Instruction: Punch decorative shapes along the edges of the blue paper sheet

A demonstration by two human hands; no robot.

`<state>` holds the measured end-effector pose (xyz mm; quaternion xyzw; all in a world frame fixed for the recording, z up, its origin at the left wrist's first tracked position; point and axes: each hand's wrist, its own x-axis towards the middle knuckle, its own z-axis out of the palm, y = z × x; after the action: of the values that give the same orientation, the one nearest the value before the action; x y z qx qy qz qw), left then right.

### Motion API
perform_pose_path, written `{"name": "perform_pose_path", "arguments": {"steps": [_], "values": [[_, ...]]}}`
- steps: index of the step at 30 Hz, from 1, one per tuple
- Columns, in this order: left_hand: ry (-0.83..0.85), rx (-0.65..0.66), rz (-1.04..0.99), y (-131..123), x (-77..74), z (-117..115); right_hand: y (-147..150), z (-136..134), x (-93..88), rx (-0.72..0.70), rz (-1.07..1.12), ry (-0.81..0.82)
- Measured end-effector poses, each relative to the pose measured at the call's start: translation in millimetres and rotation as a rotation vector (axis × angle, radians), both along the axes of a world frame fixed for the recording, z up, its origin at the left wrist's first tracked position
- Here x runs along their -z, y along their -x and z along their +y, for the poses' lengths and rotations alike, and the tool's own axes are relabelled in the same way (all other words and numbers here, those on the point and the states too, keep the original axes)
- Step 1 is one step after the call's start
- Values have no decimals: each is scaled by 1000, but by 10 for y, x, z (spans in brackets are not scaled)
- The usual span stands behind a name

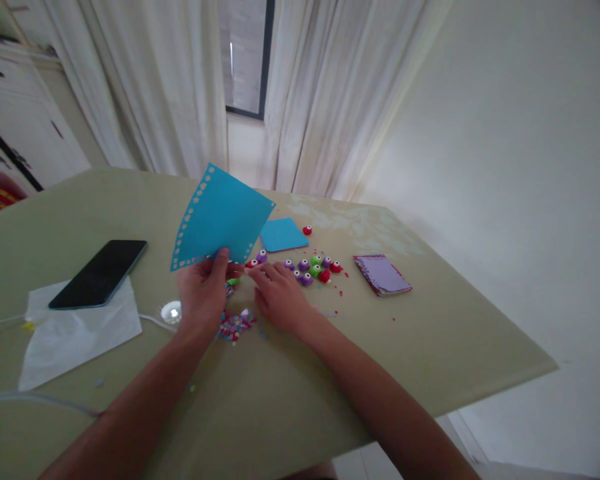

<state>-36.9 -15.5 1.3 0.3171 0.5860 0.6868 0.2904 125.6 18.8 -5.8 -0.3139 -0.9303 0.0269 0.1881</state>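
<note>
My left hand (205, 290) pinches the lower edge of a blue paper sheet (223, 217), thumb on its front. The sheet stands tilted up, with rows of small punched holes along its left and lower edges. Close beside it, my right hand (277, 293) has its fingers bent and its fingertips pointing at the left hand; what they hold, if anything, is hidden. A green craft punch (234, 281) shows partly between the hands. Several small purple, green and red craft punches (305, 279) stand just beyond my right hand.
Confetti (236, 325) lies heaped between my forearms. Behind the hands lie a blue paper stack (284, 235) and a red punch (307, 230); a purple paper stack (384, 273) is at right. At left, a phone (100, 273) rests on a white tissue (80, 340), near a white cable (40, 398).
</note>
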Motion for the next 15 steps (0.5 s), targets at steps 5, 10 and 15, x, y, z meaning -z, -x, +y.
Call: {"name": "perform_pose_path", "arguments": {"steps": [5,10,15], "values": [[-10,-16,61,-54,-107,-70,275,59,101,-68,-55,-42],[-56,-2,19,-112,-201,-113,178,34,88,-71,-53,18],[-13,44,45,-168,-219,-151,-113,-121,-27,102,41,128]]}}
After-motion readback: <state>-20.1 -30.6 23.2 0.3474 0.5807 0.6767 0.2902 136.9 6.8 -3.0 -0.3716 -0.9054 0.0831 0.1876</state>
